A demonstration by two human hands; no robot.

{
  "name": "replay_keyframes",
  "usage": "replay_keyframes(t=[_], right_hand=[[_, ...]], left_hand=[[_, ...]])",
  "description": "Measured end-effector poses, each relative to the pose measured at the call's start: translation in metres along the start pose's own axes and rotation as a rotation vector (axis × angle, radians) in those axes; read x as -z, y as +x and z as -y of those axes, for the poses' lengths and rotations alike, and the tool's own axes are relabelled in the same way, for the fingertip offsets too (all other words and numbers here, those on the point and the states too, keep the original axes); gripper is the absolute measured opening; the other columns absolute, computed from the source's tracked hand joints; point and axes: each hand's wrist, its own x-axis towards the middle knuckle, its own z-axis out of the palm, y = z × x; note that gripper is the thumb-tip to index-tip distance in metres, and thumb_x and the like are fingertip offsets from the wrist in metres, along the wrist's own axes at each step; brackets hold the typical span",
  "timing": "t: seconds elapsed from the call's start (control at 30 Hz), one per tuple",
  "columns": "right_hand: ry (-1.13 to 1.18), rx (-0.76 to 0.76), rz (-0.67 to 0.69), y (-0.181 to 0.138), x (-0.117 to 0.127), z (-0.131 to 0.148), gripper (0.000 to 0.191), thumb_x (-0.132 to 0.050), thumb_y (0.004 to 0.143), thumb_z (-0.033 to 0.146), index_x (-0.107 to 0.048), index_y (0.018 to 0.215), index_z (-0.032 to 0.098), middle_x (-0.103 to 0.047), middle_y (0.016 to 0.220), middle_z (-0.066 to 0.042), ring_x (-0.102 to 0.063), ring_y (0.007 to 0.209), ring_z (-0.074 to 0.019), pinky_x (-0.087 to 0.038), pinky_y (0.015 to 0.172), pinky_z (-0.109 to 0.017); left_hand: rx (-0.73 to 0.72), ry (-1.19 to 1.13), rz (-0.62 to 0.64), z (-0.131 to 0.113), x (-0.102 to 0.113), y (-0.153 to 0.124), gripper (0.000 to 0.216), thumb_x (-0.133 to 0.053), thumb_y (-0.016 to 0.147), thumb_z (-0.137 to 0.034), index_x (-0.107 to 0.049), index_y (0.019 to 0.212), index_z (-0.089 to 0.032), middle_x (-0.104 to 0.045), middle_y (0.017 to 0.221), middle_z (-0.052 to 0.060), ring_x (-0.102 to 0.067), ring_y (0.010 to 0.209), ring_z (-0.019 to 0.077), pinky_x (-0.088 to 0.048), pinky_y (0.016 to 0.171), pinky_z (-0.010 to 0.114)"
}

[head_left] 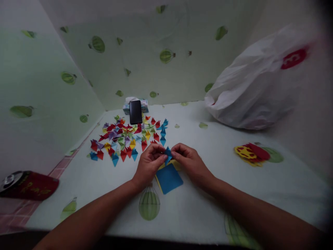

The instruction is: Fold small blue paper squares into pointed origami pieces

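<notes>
Blue folded paper piece sat pinched between the fingertips of both hands above the table: the left hand gripped its left edge, the right hand its right. Just beneath lay a stack of square sheets, blue on top, yellow edges showing. Farther off spread a pile of folded coloured triangles, then a black phone propped against a tissue pack. At far right sat a white plastic bag.
</notes>
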Motion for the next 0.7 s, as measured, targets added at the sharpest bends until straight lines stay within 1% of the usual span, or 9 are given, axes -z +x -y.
replay_keyframes(t=[0.13, 0.27, 0.37, 0.7], right_hand=[[-0.009, 0.015, 0.006, 0.0002, 0.0006, -0.0006, 0.017, -0.064, 0.085, 0.035, -0.061, 0.079, 0.019, -0.060, 0.076, 0.001, -0.054, 0.073, -0.0144, -0.044, 0.072, -0.028], [0.008, 0.013, 0.028, 0.0010, 0.0014, -0.0005, 0.017, -0.064, 0.086, 0.036, -0.061, 0.080, 0.019, -0.059, 0.076, 0.001, -0.053, 0.072, -0.0139, -0.043, 0.071, -0.027], [0.018, 0.016, 0.051, 0.0019, 0.0025, 0.0010, 0.019, -0.064, 0.087, 0.036, -0.062, 0.080, 0.019, -0.058, 0.075, 0.001, -0.052, 0.071, -0.0131, -0.042, 0.070, -0.027], [0.050, -0.028, 0.116, 0.0047, 0.0084, 0.0087, 0.022, -0.068, 0.083, 0.037, -0.064, 0.073, 0.018, -0.058, 0.071, 0.001, -0.050, 0.067, -0.0125, -0.039, 0.066, -0.027]], left_hand=[[-0.022, -0.010, -0.004, 0.0003, -0.0001, -0.0002, 0.026, -0.083, 0.070, -0.021, -0.064, 0.088, -0.019, -0.063, 0.087, -0.001, -0.062, 0.077, 0.0106, -0.051, 0.074, 0.023], [-0.016, 0.023, 0.005, 0.0015, 0.0011, -0.0007, 0.020, -0.081, 0.072, -0.021, -0.066, 0.085, -0.018, -0.065, 0.083, 0.000, -0.062, 0.076, 0.0112, -0.050, 0.072, 0.022], [-0.010, 0.024, 0.013, 0.0022, 0.0018, -0.0007, 0.019, -0.081, 0.073, -0.022, -0.067, 0.086, -0.018, -0.065, 0.083, 0.000, -0.062, 0.077, 0.0110, -0.050, 0.072, 0.022], [-0.058, 0.038, 0.046, 0.0009, 0.0030, 0.0002, 0.018, -0.079, 0.076, -0.019, -0.065, 0.087, -0.019, -0.063, 0.085, -0.001, -0.061, 0.078, 0.0103, -0.051, 0.074, 0.022]])
